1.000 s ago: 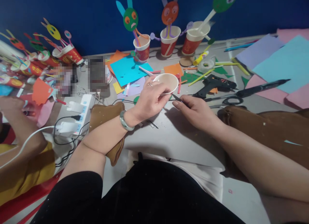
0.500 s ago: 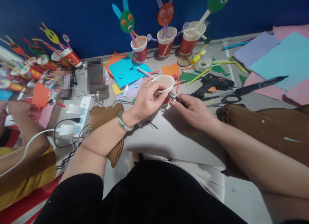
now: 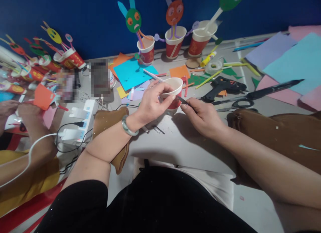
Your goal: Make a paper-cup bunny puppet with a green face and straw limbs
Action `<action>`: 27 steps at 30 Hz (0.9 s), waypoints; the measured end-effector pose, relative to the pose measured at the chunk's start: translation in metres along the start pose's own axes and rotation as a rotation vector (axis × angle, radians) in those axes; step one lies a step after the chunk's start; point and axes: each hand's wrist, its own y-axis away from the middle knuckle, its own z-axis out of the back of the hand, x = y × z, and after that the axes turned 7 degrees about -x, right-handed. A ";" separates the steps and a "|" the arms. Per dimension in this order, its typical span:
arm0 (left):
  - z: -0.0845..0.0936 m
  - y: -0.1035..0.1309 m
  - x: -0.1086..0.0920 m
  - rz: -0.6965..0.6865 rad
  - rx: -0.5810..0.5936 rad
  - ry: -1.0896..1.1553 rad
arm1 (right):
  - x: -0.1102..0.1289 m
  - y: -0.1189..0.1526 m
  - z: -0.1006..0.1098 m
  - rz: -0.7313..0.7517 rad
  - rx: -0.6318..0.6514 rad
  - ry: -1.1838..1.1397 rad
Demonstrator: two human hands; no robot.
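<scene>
My left hand (image 3: 155,104) is closed round the rim and side of a red-and-white paper cup (image 3: 176,84), its mouth tilted up. A pale, slim strip (image 3: 151,75) sticks out behind those fingers; I cannot tell whether it is held too. In my right hand (image 3: 204,115) is a small black-handled knife (image 3: 185,101), its tip close against the near side of the cup. Whether the tip has gone into the wall cannot be made out. My palm hides most of the handle.
Behind stand cups with paper-faced figures, such as a green one (image 3: 133,20) and an orange one (image 3: 175,13). A black glue gun (image 3: 223,87), scissors (image 3: 242,103) and a tape roll (image 3: 214,66) lie to the right. At left are a power strip (image 3: 89,117) and another person's hands (image 3: 30,112).
The knife tip and my right hand have shifted slightly right and down. My left hand still grips the cup. At far left, the other person's hands have moved a little to the right.
</scene>
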 end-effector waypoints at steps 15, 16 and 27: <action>-0.001 0.001 -0.001 -0.023 0.004 -0.020 | 0.003 0.000 0.001 0.015 -0.024 0.022; -0.001 0.001 -0.002 -0.019 0.002 -0.022 | 0.003 0.000 0.001 0.013 -0.025 0.019; -0.001 0.005 -0.006 -0.077 0.015 -0.084 | 0.003 0.001 0.000 -0.010 -0.040 0.169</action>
